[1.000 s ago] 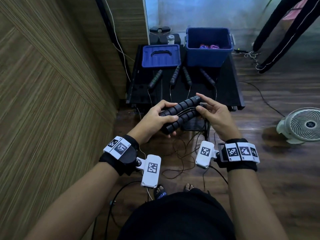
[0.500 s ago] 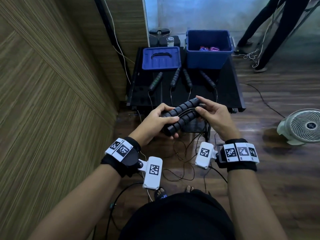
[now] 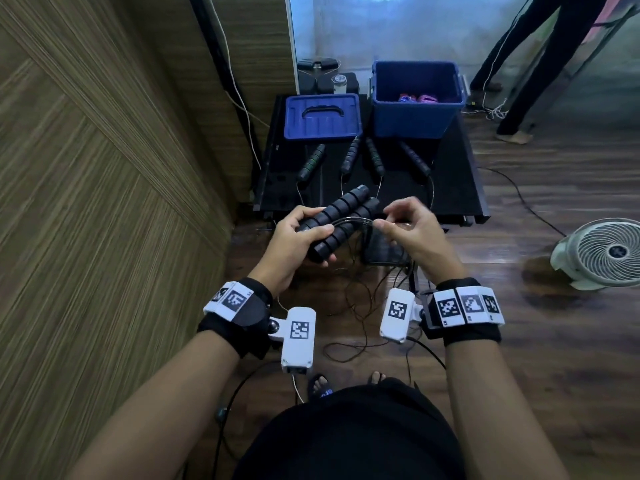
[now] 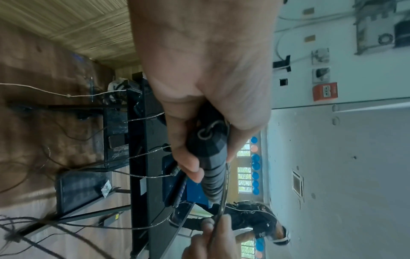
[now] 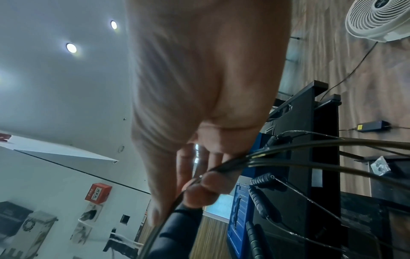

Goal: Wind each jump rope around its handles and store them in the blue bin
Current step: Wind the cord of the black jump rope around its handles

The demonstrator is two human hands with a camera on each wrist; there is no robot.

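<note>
The left hand is closest to the person, in front of the black tabletop. Its fingers are curled tight around two black handles held side by side. The handles point away and up toward the tabletop. A thin rope runs across the handles to the right hand, which is just beside them. The right hand's fingers pinch a small bunch of rope loops between thumb and fingertips. More of the rope hangs down in loose loops on the wood floor below the hands.

On the tabletop, past the hands, four more black handles lie in a row, apart from each other. One of them has green rings. Thin ropes run from these handles over the near edge of the tabletop.

At the back of the tabletop sits the blue bin, open on top. Something pink and purple lies at the bottom of it. The blue lid lies flat just left of the bin, handle side up.

A white fan stands on the floor, to the right of the tabletop. Another person's legs stand on the floor behind the bin, to the right
</note>
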